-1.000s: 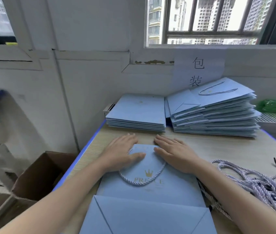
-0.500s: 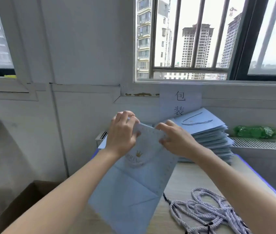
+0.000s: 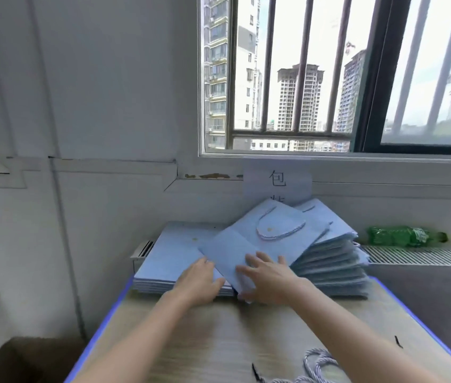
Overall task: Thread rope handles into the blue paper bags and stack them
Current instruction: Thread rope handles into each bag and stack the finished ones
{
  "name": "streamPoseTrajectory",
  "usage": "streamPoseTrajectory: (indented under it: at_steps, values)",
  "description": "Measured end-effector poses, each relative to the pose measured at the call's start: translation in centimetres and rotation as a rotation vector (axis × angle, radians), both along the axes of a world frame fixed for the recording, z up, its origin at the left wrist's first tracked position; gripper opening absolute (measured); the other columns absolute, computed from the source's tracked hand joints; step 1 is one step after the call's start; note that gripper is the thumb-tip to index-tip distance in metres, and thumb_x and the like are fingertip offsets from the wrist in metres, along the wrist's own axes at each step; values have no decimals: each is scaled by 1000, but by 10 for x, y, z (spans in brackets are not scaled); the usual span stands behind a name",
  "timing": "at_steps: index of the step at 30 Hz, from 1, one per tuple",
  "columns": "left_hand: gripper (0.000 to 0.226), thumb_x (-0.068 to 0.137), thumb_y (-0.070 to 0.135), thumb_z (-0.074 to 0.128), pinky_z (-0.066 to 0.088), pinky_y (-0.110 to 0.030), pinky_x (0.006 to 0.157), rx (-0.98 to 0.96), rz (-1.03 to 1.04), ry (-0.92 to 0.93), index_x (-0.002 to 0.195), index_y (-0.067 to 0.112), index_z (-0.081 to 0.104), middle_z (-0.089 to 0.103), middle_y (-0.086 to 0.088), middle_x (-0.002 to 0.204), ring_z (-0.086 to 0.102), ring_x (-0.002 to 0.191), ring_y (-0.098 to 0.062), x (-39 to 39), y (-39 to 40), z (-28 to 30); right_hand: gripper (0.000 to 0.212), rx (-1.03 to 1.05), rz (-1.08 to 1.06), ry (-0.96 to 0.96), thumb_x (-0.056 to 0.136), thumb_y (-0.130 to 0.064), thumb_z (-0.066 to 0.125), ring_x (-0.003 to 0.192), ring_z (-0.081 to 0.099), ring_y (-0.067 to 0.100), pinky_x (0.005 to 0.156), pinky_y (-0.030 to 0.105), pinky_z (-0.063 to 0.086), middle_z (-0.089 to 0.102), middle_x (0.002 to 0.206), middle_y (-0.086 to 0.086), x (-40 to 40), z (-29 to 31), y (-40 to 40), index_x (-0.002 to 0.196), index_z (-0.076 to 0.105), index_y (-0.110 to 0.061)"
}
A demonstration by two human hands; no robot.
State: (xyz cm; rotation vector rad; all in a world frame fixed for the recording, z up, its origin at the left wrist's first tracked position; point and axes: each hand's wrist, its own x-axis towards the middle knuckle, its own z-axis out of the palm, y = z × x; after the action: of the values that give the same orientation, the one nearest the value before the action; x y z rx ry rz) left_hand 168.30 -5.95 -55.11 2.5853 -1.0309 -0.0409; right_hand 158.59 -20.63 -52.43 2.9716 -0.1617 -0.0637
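A blue paper bag (image 3: 282,219) with a white rope handle (image 3: 279,233) lies flat and askew on top of the tall right stack of finished bags (image 3: 334,269). Its near corner hangs over toward the lower left stack of flat blue bags (image 3: 169,258). My right hand (image 3: 268,277) rests on the bag's near end with the fingers spread and straight. My left hand (image 3: 199,280) lies on the left stack, its fingertips touching the bag's left edge. A bundle of loose white ropes (image 3: 315,363) sits at the near right of the table.
The wooden table (image 3: 218,341) has a blue edge and stands against the wall under a barred window. A green bottle (image 3: 398,236) lies on the radiator grille (image 3: 425,255) to the right. A cardboard box (image 3: 11,360) sits on the floor at the left.
The bag went from flat on the table, to lifted in both hands, to lying on the right stack. Both hands reached forward with it and the view tilted up.
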Motion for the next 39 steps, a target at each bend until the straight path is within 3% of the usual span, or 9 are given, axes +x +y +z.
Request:
streamPoseTrajectory:
  at_steps: [7,10,13,19,23,26,30,36,39]
  values:
    - [62,99,48,31,20,-34,113,86,61,-110,149,12,21,23,-6,156,22,142,-22,9,-13,-14,68,-172,-172,-19,93,-62,25,137,19,43,101,59,25,18,153,14,16,-4,0,144,21,-17]
    - [64,100,48,30,10,-33,116,106,80,-103,150,10,15,14,-6,159,13,145,-20,5,-14,-16,94,-122,-124,139,80,-78,31,142,-6,42,102,70,10,-10,158,9,20,-5,-5,149,-1,-23]
    - [72,98,51,32,8,-34,117,100,85,-28,152,9,8,9,-7,160,8,147,-21,9,-11,-14,88,-115,36,177,84,-66,45,142,-16,37,104,71,2,-18,157,0,8,-7,-16,147,-9,-38]
    - [73,97,54,34,24,-37,112,135,89,-45,151,9,12,24,-9,156,24,141,-25,6,-11,-4,55,-322,-96,73,101,-36,29,133,21,53,101,61,26,10,153,24,-1,3,-7,148,2,-29]
    - [68,97,56,32,27,-40,108,187,92,-111,147,12,23,34,-6,150,28,136,-26,-3,-6,3,43,-406,-202,-62,97,-13,33,102,55,40,88,51,41,47,122,24,15,16,-8,140,26,-14]
    - [66,93,62,31,29,-41,103,220,155,-224,136,12,38,50,-7,135,38,128,-28,-8,-1,10,52,-300,-294,-34,95,-50,36,107,49,38,90,49,39,45,124,18,36,14,-15,138,29,-22]
    - [76,84,73,35,26,-41,103,236,228,-289,130,13,41,46,-11,132,37,126,-29,-10,4,10,95,-150,-408,114,75,-85,25,138,7,50,103,64,16,1,156,21,57,-4,-19,149,4,-30]
    - [84,90,57,43,-4,-49,118,291,92,34,152,17,3,-7,-13,159,-10,146,-32,-13,12,-3,64,-106,-283,-26,96,-52,29,144,-1,34,110,62,3,-1,157,13,41,3,-16,150,12,-21]
    - [81,89,44,49,-3,-47,118,283,14,61,153,21,6,-6,-10,160,-10,147,-28,-25,31,0,40,-25,-106,-263,94,-26,43,132,33,27,104,44,30,35,141,11,17,3,-3,131,44,-10]
